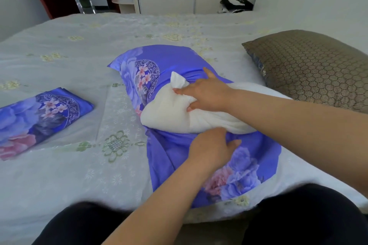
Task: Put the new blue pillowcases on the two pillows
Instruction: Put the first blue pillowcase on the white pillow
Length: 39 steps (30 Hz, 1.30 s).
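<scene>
A view from a head camera, looking down at a bed (59,175) covered with a pale lace spread patterned with green knots. At the centre lies a white pillow (169,113), part-way into a blue floral pillowcase (179,157); its far end is inside the case, and the near part bulges out bare through the opening. The right hand (205,91) reaches in from the right and rests on top of the white pillow, fingers spread and pressing into the stuffing, with one fold of it sticking up just beyond the fingertips. The left hand (211,147) comes up from below, its grip closed on the blue fabric at the lower edge of the opening (thumb out to the right). A second blue pillowcase (39,117) lies folded flat, well apart on the left. The other pillow (310,67), in a brown honeycomb-patterned cover, sits at the right, just beside the first.
</scene>
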Each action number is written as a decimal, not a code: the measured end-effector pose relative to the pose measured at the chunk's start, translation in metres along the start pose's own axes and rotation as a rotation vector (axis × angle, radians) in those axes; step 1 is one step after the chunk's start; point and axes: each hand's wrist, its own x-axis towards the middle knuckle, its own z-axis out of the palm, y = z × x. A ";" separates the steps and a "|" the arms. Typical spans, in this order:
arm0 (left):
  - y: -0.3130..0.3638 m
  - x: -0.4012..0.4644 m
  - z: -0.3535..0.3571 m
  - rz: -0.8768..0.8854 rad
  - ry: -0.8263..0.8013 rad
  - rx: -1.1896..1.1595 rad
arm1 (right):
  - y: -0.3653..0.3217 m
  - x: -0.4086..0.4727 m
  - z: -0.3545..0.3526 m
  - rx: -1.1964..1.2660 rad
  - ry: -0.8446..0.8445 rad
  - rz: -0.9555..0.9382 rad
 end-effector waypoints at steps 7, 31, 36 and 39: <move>-0.134 -0.046 -0.058 -0.008 0.355 0.393 | -0.003 -0.014 0.020 0.189 -0.164 0.089; -0.090 0.033 -0.127 -0.049 -0.459 0.115 | -0.032 -0.076 0.034 0.286 0.180 0.282; -0.094 0.033 -0.133 -0.094 -0.558 0.323 | -0.040 -0.113 0.048 0.222 0.294 0.469; -0.097 0.036 -0.152 -0.073 -0.556 0.399 | -0.029 -0.135 0.051 0.308 0.109 0.363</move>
